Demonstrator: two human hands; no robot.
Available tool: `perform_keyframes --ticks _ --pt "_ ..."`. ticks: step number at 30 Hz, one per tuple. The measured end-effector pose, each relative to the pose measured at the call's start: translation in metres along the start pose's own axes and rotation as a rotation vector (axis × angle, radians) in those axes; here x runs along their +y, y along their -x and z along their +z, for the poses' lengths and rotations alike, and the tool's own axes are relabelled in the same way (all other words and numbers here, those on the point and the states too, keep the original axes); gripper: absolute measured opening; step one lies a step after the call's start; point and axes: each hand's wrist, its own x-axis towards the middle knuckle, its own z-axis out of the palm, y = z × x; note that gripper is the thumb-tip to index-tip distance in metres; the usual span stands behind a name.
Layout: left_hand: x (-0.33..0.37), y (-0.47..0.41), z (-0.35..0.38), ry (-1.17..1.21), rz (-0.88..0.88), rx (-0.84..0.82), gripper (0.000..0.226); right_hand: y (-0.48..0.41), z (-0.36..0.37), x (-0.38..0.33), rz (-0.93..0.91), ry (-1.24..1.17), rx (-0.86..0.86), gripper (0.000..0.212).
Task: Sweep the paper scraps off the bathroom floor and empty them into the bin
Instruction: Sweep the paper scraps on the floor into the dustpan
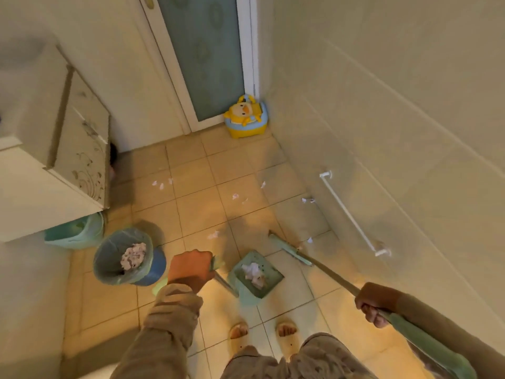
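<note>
Our left hand (190, 269) is wrapped tight on the handle of the green plastic dustpan (255, 274), scraps inside, just beside the blue lined bin (128, 255). Our right hand (374, 303), fingers curled, grips the green long-handled broom (289, 248) near the wall. White paper scraps (236, 196) dot the open beige tiled floor (196, 214).

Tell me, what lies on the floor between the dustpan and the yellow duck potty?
In the head view, bare tiles with loose paper scraps lie between the dustpan and the duck potty; nothing else.
</note>
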Motion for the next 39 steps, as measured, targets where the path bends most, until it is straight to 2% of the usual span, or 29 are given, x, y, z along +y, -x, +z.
perform_keyframes --ticks 4,9,13,16,17,19,23,27,31,35,39 --pt "-0.003 -0.020 -0.011 -0.063 0.143 0.015 0.035 0.007 0.021 0.004 0.024 -0.127 0.047 0.048" --pt "-0.001 -0.048 -0.026 -0.074 0.235 0.038 0.034 0.007 0.037 -0.007 0.016 -0.309 0.103 0.045" --pt "0.007 -0.059 -0.033 -0.113 0.285 0.135 0.032 0.008 0.043 -0.019 -0.055 -0.498 0.113 0.041" --pt "0.013 -0.066 -0.037 -0.110 0.321 0.157 0.033 0.004 0.048 -0.024 -0.174 -0.676 0.155 0.028" --pt "0.016 -0.068 -0.038 -0.105 0.328 0.154 0.033 -0.002 0.047 -0.028 -0.173 -0.645 0.187 0.025" --pt "0.022 -0.071 -0.037 -0.096 0.342 0.151 0.032 -0.013 0.042 -0.042 -0.053 -0.473 0.229 0.024" --pt "0.032 -0.079 -0.038 -0.108 0.352 0.158 0.031 -0.036 0.047 -0.045 0.020 -0.197 0.201 0.030" --pt "0.035 -0.090 -0.046 -0.142 0.319 0.140 0.029 -0.036 0.085 -0.022 0.138 -0.114 0.047 0.015" --pt "0.039 -0.096 -0.054 -0.165 0.314 0.109 0.028 -0.026 0.117 -0.010 0.120 0.015 -0.004 0.028" --pt "0.043 -0.097 -0.059 -0.171 0.329 0.108 0.027 -0.004 0.107 -0.005 0.131 -0.205 -0.079 0.029" --pt "0.038 -0.098 -0.058 -0.182 0.321 0.122 0.025 0.011 0.076 0.009 0.129 -0.329 -0.065 0.035"
